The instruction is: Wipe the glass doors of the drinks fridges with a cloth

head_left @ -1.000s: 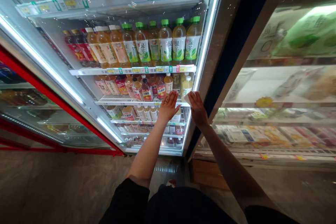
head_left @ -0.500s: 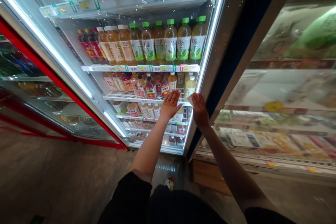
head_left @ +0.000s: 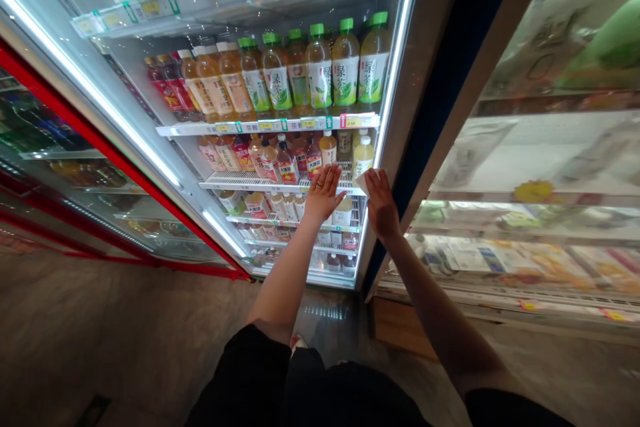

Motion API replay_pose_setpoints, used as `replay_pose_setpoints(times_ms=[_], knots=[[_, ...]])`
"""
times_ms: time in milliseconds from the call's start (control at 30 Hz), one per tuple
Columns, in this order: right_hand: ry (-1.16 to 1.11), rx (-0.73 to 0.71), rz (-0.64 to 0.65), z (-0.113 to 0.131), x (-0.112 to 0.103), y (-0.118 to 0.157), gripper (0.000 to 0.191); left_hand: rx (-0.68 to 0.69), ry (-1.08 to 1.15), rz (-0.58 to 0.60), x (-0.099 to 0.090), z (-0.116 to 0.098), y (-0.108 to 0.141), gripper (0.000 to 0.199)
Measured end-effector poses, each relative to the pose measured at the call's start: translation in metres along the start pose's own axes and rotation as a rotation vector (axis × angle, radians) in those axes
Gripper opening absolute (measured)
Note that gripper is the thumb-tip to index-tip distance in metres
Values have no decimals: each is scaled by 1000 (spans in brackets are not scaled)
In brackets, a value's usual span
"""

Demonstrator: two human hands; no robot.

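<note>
Obs.: against the frame half a second back, the view has shifted slightly, while both hands keep nearly the same place relative to the shelves; no bottle is seen to change position. Left hand (head_left: 324, 193): wide, palm toward the transparent glass front (head_left: 280, 23), fingers spread, a ring on one finger, nothing held. Right hand (head_left: 383, 203): narrow, fingers close together on a thin white sheet (head_left: 363, 180), cloth or paper, cannot tell which. The sheet shows at the fingertips, in front of the lower part of a pale-yellow bottle with a white cap (head_left: 363, 150). Both hands appear to rest on the glass; exact contact not resolvable. Edges: the right hand lies over the lower stretch of the bright white light strip (head_left: 397, 67), near the grey metal frame (head_left: 425, 33) and the dark-blue upright panel (head_left: 445, 80), so room on that side looks tight. Leftward, a broad span of glass lies between the left hand and the slanting red frame (head_left: 100, 145). Above the hands, glass reaches past the row of green-capped tea bottles (head_left: 320, 73).
</note>
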State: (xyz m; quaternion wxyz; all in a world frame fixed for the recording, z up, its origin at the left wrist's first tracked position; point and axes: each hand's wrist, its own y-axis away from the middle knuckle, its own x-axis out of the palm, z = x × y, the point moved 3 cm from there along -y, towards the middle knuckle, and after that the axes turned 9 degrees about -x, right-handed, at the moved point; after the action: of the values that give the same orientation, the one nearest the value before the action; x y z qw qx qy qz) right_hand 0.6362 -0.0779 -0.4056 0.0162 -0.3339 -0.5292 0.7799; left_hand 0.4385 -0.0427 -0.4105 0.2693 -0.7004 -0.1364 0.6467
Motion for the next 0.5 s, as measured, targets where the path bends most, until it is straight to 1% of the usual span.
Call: replay_pose_setpoints(times_ms=[167, 267, 400, 500], knots=[[-5, -3, 50, 7, 6, -5, 79, 5, 17, 2, -1, 0, -1, 76], [27, -25, 71, 7, 6, -11, 73, 52, 25, 0, -5, 4, -1, 74], [93, -5, 14, 5, 9, -9, 70, 141, 22, 11, -10, 14, -2, 68], [113, 2, -2, 9, 18, -8, 69, 198, 13, 18, -13, 22, -2, 67]])
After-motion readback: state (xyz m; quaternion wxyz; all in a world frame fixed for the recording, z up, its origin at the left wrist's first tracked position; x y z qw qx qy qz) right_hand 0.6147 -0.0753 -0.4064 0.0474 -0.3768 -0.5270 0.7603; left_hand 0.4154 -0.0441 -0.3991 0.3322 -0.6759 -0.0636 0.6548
